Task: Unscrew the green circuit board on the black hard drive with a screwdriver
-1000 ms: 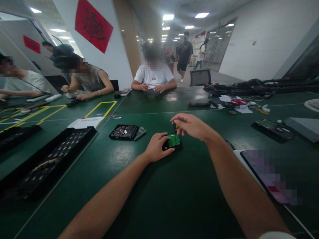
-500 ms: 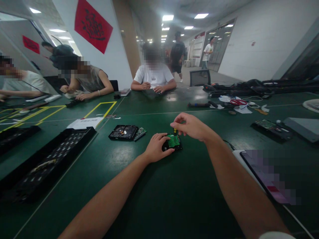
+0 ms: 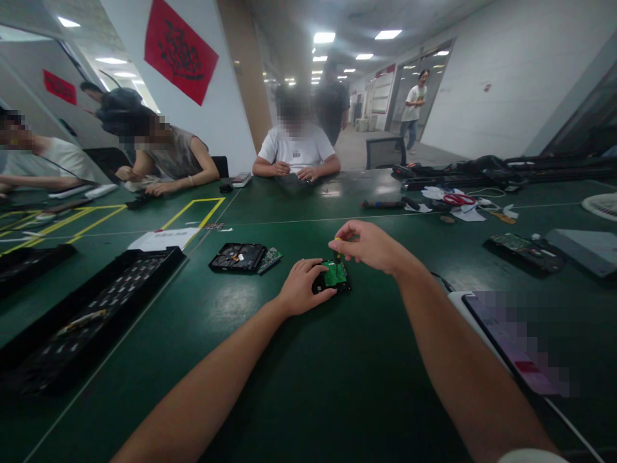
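Note:
A hard drive (image 3: 336,275) lies on the green table with its green circuit board facing up. My left hand (image 3: 305,286) grips its left side, fingers along the far edge and thumb at the near edge. In my right hand (image 3: 366,244), thumb and fingers pinch the yellow and black handle of a small screwdriver (image 3: 337,257). The screwdriver stands upright over the board; whether its tip sits in a screw is too small to tell. To the left of my left hand lie a black drive casing (image 3: 237,257) and a loose circuit board (image 3: 270,260).
A long black tray (image 3: 96,315) stands at left. On the right are a tablet (image 3: 506,347) with a cable, another drive with its board (image 3: 523,251), and a grey box (image 3: 588,247). Papers and cables lie farther back. Co-workers sit across the table.
My right hand keeps its pinch on the screwdriver, whose handle has shifted slightly within the fingers. My left hand stays on the drive. People in the background have walked on.

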Tool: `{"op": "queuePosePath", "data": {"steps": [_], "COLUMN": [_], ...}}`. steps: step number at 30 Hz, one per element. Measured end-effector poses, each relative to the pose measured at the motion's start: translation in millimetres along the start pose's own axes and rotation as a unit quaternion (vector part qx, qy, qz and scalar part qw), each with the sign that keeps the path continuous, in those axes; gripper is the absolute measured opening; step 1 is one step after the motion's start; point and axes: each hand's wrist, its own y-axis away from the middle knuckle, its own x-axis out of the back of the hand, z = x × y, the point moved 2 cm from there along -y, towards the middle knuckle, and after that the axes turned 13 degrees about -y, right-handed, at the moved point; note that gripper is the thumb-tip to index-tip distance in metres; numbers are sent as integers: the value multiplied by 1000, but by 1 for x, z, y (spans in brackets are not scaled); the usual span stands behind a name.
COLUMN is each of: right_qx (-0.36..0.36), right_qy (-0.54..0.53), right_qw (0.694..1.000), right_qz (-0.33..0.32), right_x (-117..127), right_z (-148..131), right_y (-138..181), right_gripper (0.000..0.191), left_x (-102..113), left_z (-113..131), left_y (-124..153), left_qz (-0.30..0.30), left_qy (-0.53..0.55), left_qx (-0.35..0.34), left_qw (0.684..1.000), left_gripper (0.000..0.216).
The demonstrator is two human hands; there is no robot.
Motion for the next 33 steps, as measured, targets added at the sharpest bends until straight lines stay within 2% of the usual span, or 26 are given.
{"op": "queuePosePath", "data": {"steps": [6, 15, 25, 33], "right_qx": [2, 1, -9, -18], "right_qy": [-42, -39, -51, -78], "right_qw": [999, 999, 999, 997], "right_qz": [-27, -33, -15, -14], "right_x": [-3, -4, -4, -5], "right_z": [-4, -1, -5, -2], "right_y": [0, -3, 0, 0], "right_gripper": [9, 18, 9, 9], "left_x": [-3, -1, -2, -2], "left_z": [-2, -1, -1, 0], "left_y": [0, 0, 0, 0], "left_qz": [2, 1, 0, 5], "left_qy": [1, -2, 2, 0], "left_qx": [1, -2, 0, 0], "left_qw": [1000, 1000, 1000, 1000], "left_gripper": [59, 58, 57, 58]}}
